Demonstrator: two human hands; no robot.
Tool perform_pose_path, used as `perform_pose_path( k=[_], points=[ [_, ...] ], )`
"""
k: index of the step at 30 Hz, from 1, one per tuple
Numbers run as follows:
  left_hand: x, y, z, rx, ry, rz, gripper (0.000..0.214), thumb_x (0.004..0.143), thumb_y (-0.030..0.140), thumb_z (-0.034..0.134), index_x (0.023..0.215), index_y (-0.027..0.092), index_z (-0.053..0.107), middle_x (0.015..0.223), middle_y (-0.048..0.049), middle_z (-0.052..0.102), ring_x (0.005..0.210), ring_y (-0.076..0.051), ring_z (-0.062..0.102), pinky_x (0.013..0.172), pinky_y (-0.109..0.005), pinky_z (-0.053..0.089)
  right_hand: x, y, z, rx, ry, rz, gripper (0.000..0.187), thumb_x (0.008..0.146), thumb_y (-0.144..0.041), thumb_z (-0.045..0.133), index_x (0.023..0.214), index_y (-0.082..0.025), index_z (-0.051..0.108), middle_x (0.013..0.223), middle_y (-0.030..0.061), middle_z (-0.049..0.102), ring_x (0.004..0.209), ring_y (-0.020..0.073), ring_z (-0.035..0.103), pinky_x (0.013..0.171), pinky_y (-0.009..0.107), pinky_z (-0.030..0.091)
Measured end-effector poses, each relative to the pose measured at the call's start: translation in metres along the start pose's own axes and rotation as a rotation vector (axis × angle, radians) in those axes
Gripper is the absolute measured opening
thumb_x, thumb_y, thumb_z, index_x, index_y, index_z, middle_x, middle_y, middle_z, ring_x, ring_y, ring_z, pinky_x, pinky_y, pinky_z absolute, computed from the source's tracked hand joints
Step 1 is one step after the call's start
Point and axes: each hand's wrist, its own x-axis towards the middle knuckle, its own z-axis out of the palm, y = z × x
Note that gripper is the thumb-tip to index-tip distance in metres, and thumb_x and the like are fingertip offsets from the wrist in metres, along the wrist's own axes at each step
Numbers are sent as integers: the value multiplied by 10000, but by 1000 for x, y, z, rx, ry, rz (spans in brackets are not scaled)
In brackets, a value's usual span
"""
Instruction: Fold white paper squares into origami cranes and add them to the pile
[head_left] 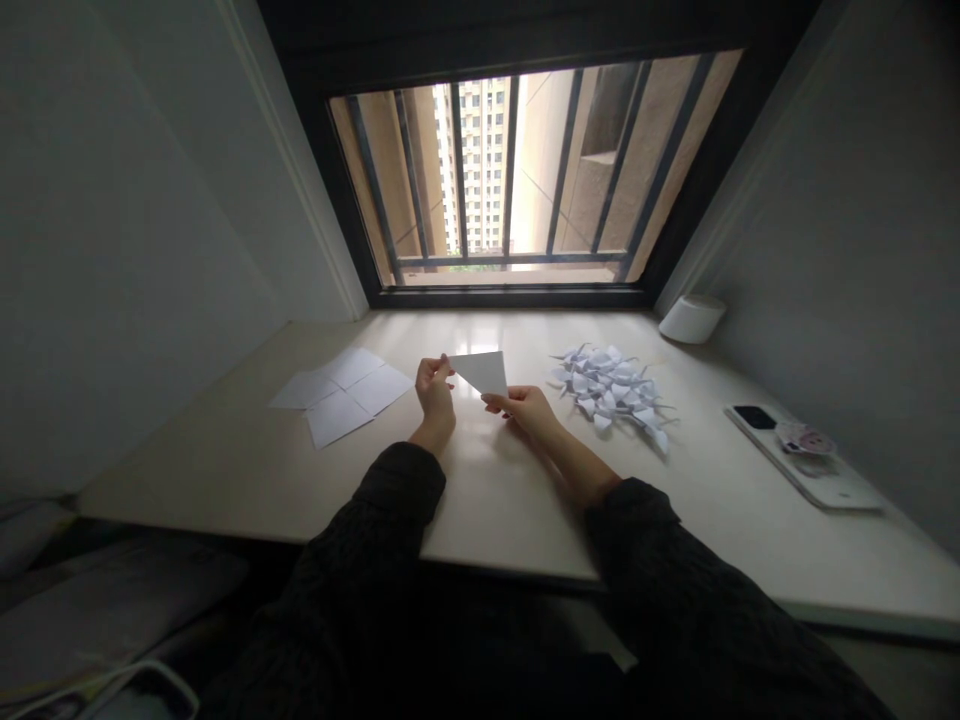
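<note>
Between my two hands is a white sheet of paper [484,371], folded into a triangle and held above the tabletop. My left hand [433,385] pinches its pointed left corner between thumb and fingertips. At the lower right corner, my right hand [529,405] grips the paper, thumb on top and the other fingers partly hidden behind it. Several flat white paper squares [341,412] lie overlapping on the left of the table. To the right of my right hand sits a heap of small folded white paper pieces [611,385] with pointed ends.
The pale tabletop [499,510] runs up to a barred window [517,290]. A white cylindrical object [691,320] stands at the back right. On the right lies a white phone [825,485] with a round pink grip [806,438]. Walls rise on both sides.
</note>
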Motion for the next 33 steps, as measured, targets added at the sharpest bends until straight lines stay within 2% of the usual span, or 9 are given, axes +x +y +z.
perform_pose_path(
  k=[12, 17, 19, 22, 23, 25, 26, 30, 33],
  points=[
    [1, -4, 0, 63, 52, 58, 260, 844, 382, 514, 674, 192, 462, 675, 14, 518, 636, -115, 515, 543, -218, 353, -3, -4, 3, 3, -25, -12, 277, 631, -417, 723, 698, -148, 737, 661, 65, 707, 604, 144, 572, 591, 267, 395],
    [2, -4, 1, 61, 90, 3, 254, 847, 382, 505, 686, 191, 461, 689, 9, 525, 630, -116, 514, 555, -230, 356, -3, -5, 5, -4, -50, -22, 273, 631, -416, 722, 682, -149, 738, 667, 68, 708, 609, 145, 574, 595, 267, 404],
    [8, -4, -2, 28, 117, -41, 228, 848, 369, 503, 712, 192, 461, 723, 5, 536, 655, -119, 533, 559, -229, 358, -4, -5, 4, -11, -52, -13, 267, 627, -415, 724, 668, -151, 736, 659, 64, 705, 605, 143, 571, 593, 264, 402],
    [21, -2, -9, -58, 219, -117, 170, 864, 337, 476, 772, 196, 449, 802, 2, 548, 681, -109, 553, 571, -225, 361, -3, -2, 0, -16, -34, 18, 264, 620, -413, 726, 643, -150, 730, 636, 59, 695, 578, 130, 551, 578, 255, 391],
    [24, 0, -11, -62, 222, -107, 175, 873, 338, 464, 774, 196, 444, 810, 0, 548, 688, -108, 556, 580, -225, 365, -1, -1, -2, -10, -24, 18, 268, 618, -416, 727, 644, -149, 729, 637, 59, 694, 574, 127, 546, 575, 253, 390],
    [26, 4, -12, -22, 179, -36, 200, 881, 354, 462, 761, 195, 444, 801, -5, 556, 695, -113, 553, 602, -236, 377, 2, 2, -7, 8, 8, 2, 286, 609, -432, 733, 661, -151, 728, 637, 56, 691, 570, 128, 542, 571, 253, 395],
    [24, 6, -12, 18, 138, 42, 209, 882, 365, 466, 759, 197, 450, 795, -7, 565, 707, -119, 553, 622, -243, 385, 4, 3, -9, 15, 36, -6, 295, 610, -442, 730, 655, -150, 724, 630, 55, 687, 557, 126, 533, 567, 255, 397],
    [6, 17, -6, 385, 2, 486, 204, 885, 382, 496, 789, 208, 545, 849, -32, 618, 866, -172, 558, 802, -316, 404, 10, 9, -14, -87, 79, -49, 319, 630, -473, 711, 632, -155, 720, 616, 58, 681, 553, 138, 541, 576, 264, 401],
    [-6, 23, -3, 616, -98, 713, 162, 866, 362, 550, 903, 229, 635, 980, -56, 641, 998, -215, 540, 930, -381, 363, 12, 12, -14, -154, 107, -94, 372, 673, -530, 669, 615, -165, 717, 606, 58, 678, 569, 153, 561, 598, 272, 415]
  ],
)
